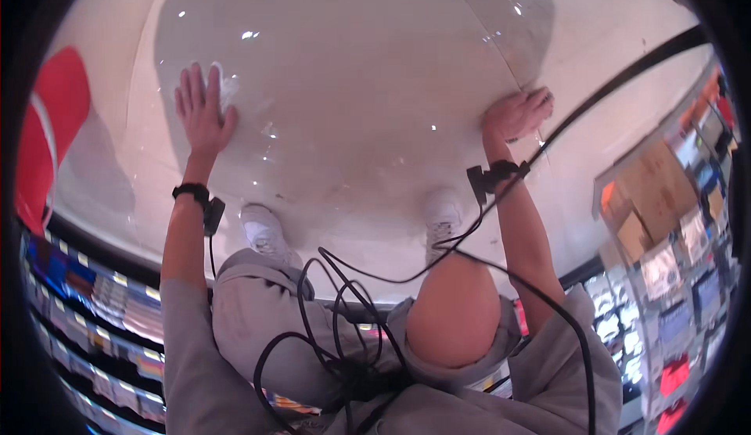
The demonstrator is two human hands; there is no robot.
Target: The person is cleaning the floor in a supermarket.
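Note:
My left hand (205, 114) lies flat on the pale, shiny floor (336, 106), its fingers stretched out and slightly apart. By its index finger is a whitish patch (228, 89); whether this is a thin cloth or a gleam on the floor I cannot tell. Farther right, my right hand (516, 114) rests on the floor beside a thin seam line, with its fingers bent and close together, pointing right. What it holds, if anything, is hidden. Each wrist wears a black strap with a small device, the left strap (192, 192) and the right strap (501, 175).
My white shoes (264, 228) and bare knee (454, 310) are between my arms. Black cables (344, 278) loop over my lap, and one runs up to the right. A red object with a white band (66, 106) stands at left. Stocked shelves (102, 318) and hanging goods (665, 263) line both sides.

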